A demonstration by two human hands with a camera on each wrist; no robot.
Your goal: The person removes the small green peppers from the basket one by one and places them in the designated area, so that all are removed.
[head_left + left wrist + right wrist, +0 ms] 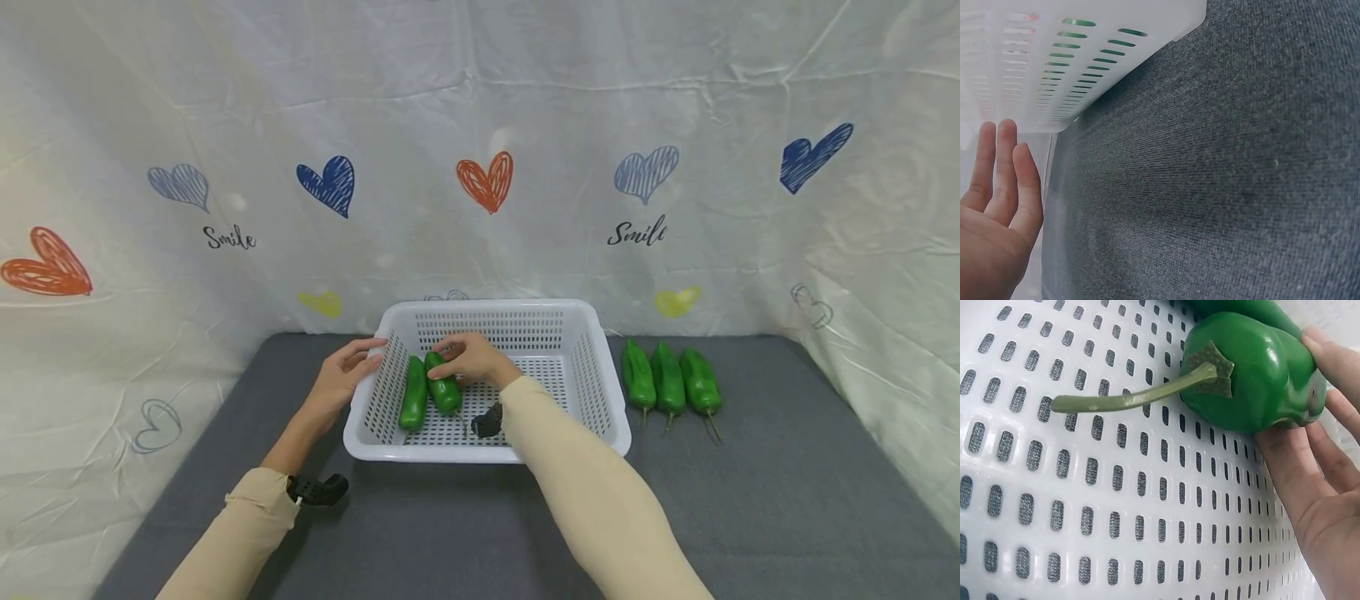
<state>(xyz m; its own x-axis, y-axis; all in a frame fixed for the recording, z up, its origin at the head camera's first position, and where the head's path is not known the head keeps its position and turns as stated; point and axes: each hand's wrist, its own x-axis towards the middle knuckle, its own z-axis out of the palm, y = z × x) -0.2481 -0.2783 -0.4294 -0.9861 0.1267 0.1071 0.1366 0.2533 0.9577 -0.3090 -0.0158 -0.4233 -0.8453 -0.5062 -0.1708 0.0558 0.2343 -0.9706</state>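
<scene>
A white perforated plastic basket [487,454] stands on the grey cloth. Inside it, on the left, lies one long green pepper [413,396]. Just right of that one, my right hand [476,358] grips a second green pepper [444,392] between thumb and fingers, its stem toward the front. In the right wrist view this held pepper [1241,369] is low over the slotted basket floor [1122,512]. My left hand [337,383] touches the basket's left rim with its fingers extended; the left wrist view shows those fingers [1005,169] by the outer wall [1085,37].
Three more green peppers [670,379] lie side by side on the grey tablecloth [780,500] to the right of the basket. Behind the table hangs a pale curtain [555,100] printed with hearts. A black wrist device [318,489] is strapped on the left forearm.
</scene>
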